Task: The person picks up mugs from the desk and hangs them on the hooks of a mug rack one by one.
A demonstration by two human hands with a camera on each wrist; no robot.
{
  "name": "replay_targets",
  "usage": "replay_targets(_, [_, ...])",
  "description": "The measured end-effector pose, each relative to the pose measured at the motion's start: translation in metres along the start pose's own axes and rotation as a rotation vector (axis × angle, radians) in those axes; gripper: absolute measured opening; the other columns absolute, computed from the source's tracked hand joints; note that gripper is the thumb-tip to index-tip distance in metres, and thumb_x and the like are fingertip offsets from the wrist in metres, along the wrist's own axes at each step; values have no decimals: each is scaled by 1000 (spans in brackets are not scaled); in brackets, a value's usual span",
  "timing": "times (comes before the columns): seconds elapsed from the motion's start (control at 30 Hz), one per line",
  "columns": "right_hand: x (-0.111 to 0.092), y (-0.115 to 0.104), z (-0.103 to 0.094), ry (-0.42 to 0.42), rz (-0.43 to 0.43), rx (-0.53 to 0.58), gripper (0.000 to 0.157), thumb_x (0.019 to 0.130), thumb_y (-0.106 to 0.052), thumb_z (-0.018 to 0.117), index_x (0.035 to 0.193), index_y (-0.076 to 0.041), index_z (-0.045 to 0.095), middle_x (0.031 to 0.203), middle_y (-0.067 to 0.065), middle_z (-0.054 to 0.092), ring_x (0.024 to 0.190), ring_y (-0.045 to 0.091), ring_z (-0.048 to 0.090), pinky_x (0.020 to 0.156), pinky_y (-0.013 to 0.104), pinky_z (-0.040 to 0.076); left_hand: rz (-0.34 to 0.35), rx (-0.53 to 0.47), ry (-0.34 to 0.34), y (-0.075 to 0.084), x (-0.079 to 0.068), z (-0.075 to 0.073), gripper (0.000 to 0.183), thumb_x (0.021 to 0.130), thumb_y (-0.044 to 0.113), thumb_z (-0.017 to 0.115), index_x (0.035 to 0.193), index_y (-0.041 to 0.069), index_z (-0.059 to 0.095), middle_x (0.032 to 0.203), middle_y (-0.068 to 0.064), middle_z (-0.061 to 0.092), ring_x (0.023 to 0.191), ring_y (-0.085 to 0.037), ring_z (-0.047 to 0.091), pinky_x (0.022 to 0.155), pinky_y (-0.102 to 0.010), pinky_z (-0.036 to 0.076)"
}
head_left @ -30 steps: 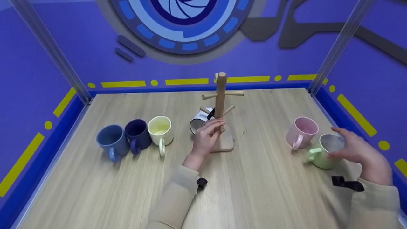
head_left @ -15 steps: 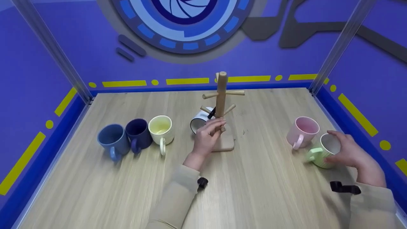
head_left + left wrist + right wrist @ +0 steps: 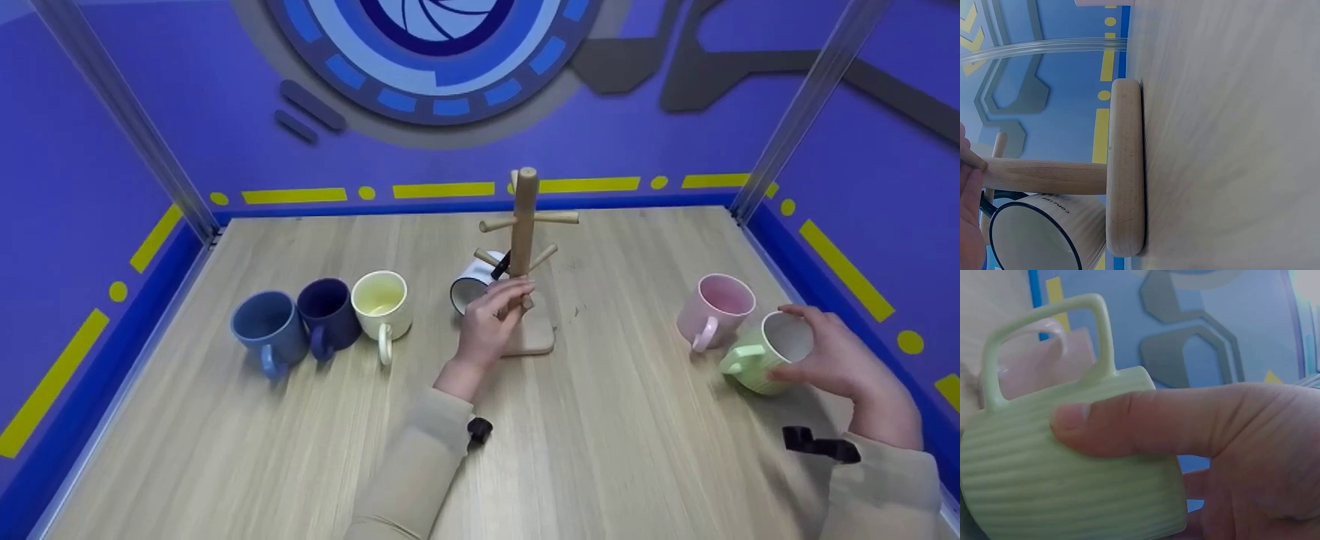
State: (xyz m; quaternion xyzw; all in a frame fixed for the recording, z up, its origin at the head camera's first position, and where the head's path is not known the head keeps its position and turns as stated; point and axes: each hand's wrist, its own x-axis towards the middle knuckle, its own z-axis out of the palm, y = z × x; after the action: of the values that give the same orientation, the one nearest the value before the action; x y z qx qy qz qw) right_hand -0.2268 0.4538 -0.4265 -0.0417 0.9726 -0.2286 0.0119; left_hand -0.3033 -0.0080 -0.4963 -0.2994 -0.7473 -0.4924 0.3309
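A wooden mug tree (image 3: 523, 217) stands near the middle of the table. My left hand (image 3: 486, 328) holds it low on the post, at a stubby peg. Behind that hand a white mug (image 3: 469, 292) with a dark rim and black handle hangs tilted on the tree; its lettering shows in the left wrist view. At the right, my right hand (image 3: 844, 360) grips a ribbed light green mug (image 3: 759, 367), thumb (image 3: 1081, 422) on its side and fingers behind. This mug leans a little, its handle pointing left. Whether its base touches the table is hard to tell.
A pink mug (image 3: 712, 311) stands upright just left of the green one, close to it. On the left a blue mug (image 3: 270, 330), a navy mug (image 3: 330, 319) and a cream mug (image 3: 381, 306) stand in a row. Blue walls (image 3: 420, 169) enclose the table.
My right hand has closed in on the green mug, and the mug now tips slightly with its handle shifted left. The left hand and the mug tree have stayed put.
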Motion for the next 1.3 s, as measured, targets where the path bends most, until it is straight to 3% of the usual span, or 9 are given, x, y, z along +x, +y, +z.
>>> replay_targets(0.23, [-5, -26, -5, 104, -62, 14, 100, 64, -23, 98, 143, 6, 43, 125, 39, 47, 98, 51, 53, 68, 36, 45, 29, 28, 26, -1, 0, 1, 22, 90, 1, 77, 112, 4, 77, 117, -11, 77, 111, -24, 74, 88, -23, 61])
replay_targets(0.4, [-4, -46, -8, 108, -103, 62, 97, 68, -27, 97, 145, 0, 44, 133, 32, 48, 101, 44, 51, 69, 33, 45, 40, 33, 34, -1, 1, 1, 22, 90, 1, 77, 112, 3, 77, 117, -11, 77, 110, -25, 74, 90, -24, 60])
replay_targets(0.6, [5, -70, -5, 58, -150, 150, 93, 73, -28, 95, 148, -4, 45, 137, 24, 52, 107, 33, 50, 71, 22, 45, 30, 24, 26, -1, 0, 1, 22, 90, 3, 77, 112, 3, 77, 117, -12, 77, 112, -25, 73, 93, -23, 59])
replay_targets(0.93, [34, -117, 25, -4, -247, 351, 90, 73, -15, 94, 148, -7, 46, 134, 13, 56, 108, 22, 56, 82, 19, 51, 52, 21, 38, -2, 1, 2, 24, 88, -2, 77, 111, 2, 77, 116, -13, 77, 111, -27, 73, 94, -27, 60])
replay_targets(1.3, [64, -161, 55, -187, -284, 747, 84, 76, 1, 83, 149, -2, 42, 131, 1, 57, 111, 13, 66, 84, 27, 60, 18, 39, 7, 0, 2, 0, 22, 90, 1, 76, 112, 2, 77, 117, -13, 77, 112, -24, 73, 94, -23, 59])
